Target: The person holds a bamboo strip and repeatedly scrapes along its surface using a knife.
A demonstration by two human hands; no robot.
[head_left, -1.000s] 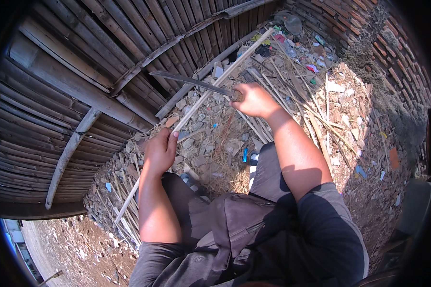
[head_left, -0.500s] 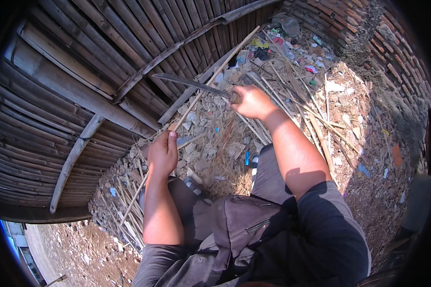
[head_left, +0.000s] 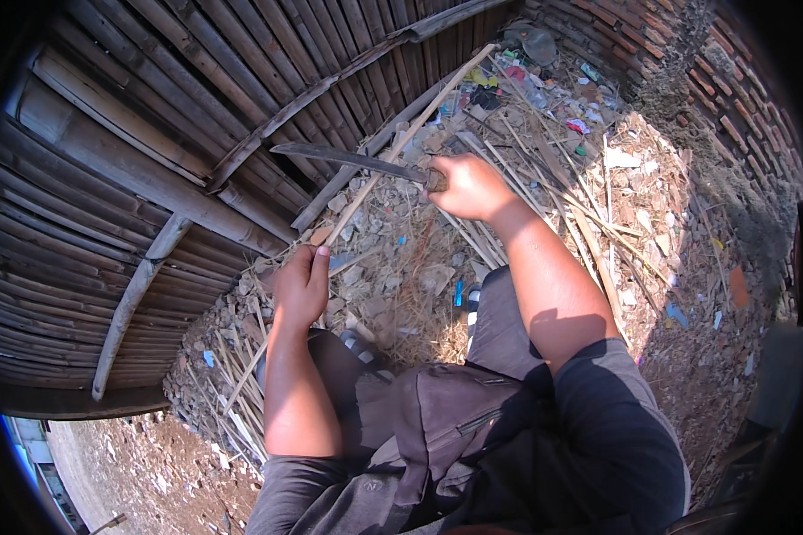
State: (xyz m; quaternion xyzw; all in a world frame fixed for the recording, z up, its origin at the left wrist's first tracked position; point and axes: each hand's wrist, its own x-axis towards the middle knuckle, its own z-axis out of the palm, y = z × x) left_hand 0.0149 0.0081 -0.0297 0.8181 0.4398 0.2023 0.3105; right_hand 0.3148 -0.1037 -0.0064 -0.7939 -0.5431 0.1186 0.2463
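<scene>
Where the right hand (head_left: 470, 185) closes, the knife (head_left: 348, 159) handle is hidden.

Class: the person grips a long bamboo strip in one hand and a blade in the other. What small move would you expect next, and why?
Probably lower the blade onto the bamboo strip. The right hand holds it raised just above the strip, which the left hand steadies lower down.

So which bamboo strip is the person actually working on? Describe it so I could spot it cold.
Start at the woven bamboo wall on the left, then look to the rubble at its foot. One long pale strip slants across it from lower left to upper right. Unlike the loose sticks around it, the left hand grips it and the blade in the right hand crosses it.
</scene>
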